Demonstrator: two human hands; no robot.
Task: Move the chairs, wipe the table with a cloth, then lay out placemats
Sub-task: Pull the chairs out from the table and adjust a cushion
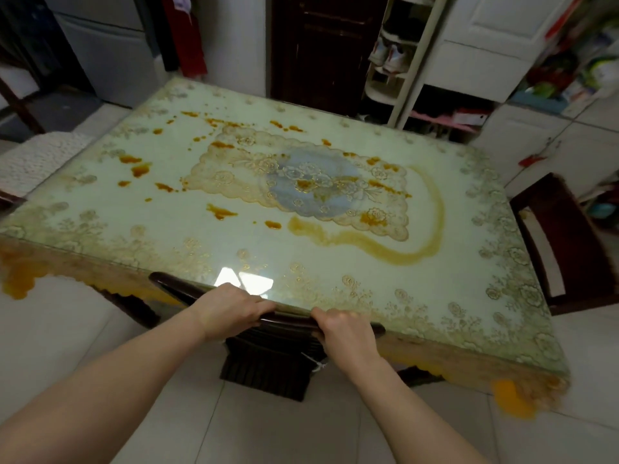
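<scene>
Fingers [259,304] of the left hand [231,309] and right hand [346,331] are curled over the top rail of the near chair [268,363], gripping it side by side. That seems a fit hold for drawing it back, since it sits tucked under the near edge of the table [435,296]. Orange-brown spills [368,244] streak the glossy top with no cloth in view, while a second chair [552,246] at the right end and a white-cushioned seat [40,159] at the left probably need shifting too.
</scene>
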